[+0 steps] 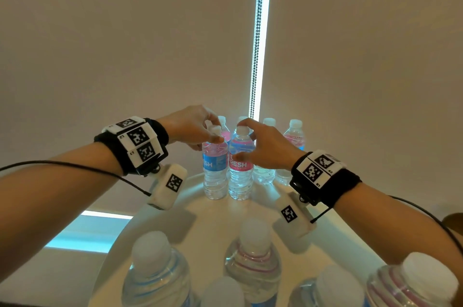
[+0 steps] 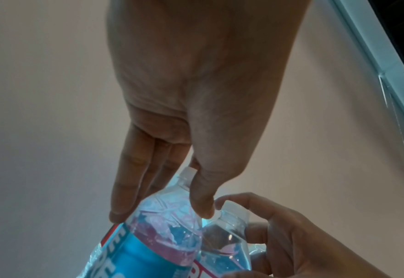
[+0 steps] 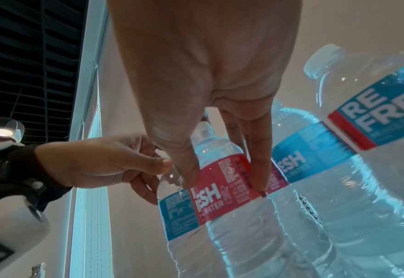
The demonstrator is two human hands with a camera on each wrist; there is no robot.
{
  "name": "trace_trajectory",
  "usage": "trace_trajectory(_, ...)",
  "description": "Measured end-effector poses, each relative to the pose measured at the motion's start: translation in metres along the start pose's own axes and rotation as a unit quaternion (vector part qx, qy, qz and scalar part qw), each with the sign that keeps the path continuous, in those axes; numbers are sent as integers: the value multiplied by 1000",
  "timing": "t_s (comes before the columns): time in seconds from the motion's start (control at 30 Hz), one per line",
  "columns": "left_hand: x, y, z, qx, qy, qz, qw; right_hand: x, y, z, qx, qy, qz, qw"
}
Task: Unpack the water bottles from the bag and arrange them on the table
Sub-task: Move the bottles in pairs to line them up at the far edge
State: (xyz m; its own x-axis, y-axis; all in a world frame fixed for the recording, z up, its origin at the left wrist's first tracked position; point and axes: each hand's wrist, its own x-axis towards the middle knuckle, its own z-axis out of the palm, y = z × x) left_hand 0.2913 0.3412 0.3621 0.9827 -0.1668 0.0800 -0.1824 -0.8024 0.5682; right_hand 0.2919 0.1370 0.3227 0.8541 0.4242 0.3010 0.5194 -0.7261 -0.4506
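Note:
Two upright water bottles stand side by side at the far end of the white round table [image 1: 250,209]. My left hand [image 1: 213,136] [image 2: 160,212] grips the blue-label bottle [image 1: 215,169] [image 2: 136,250] [image 3: 177,210] at its shoulder, just under the white cap. My right hand [image 1: 246,141] [image 3: 225,182] holds the pink-label bottle [image 1: 241,176] [image 3: 220,197], thumb on the label's front and fingers round its far side. Both bottles rest on the table, touching each other. No bag is in view.
More bottles stand right behind the pair, among them one at the far right [image 1: 295,136]. Several bottles [image 1: 155,269] crowd the table's near edge below my arms. A roller blind with a bead chain [image 1: 258,56] hangs just past the table.

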Motion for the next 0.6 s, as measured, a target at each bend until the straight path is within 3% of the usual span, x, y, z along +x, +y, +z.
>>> trace_trajectory(0.43, -5, -5, 6, 4, 21, 14, 1000, -2, 8, -4, -42, -11, -1, 999)
trace_trajectory(0.6, -41, -16, -8, 48, 81, 43, 995, -25, -6, -41, -55, 65, -33, 996)
